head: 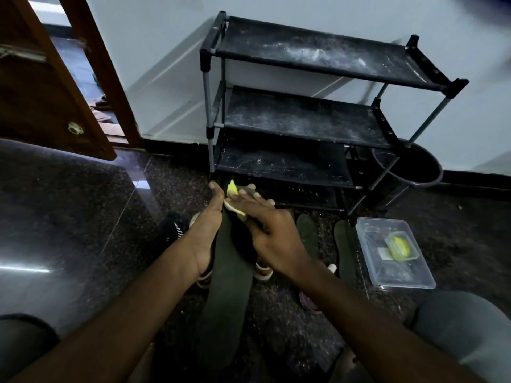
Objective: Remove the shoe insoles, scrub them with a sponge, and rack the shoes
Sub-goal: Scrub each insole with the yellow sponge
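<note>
— Scrubbing step, I'd say. Where's the insole?
— Held up over the lap, above the shoes. Long axis runs straight away from the person. Far end points at the rack, near end sits low between the knees.
— Hands?
— Left hand grips the left edge near the far end, thumb on top, other fingers hidden under. Right hand has fingers curled round the sponge, pressed on the far tip.
— So which way does the insole lie from the sponge?
— Almost all of it lies back toward the body. Next stroke likely pulls along the long axis, toward the person. Right hand does it; left only braces.
— Rest?
— Two more insoles flat on the floor to the right, also lengthwise, beside a tub. Racking not yet begun, judging by the shoes on the floor.
</note>
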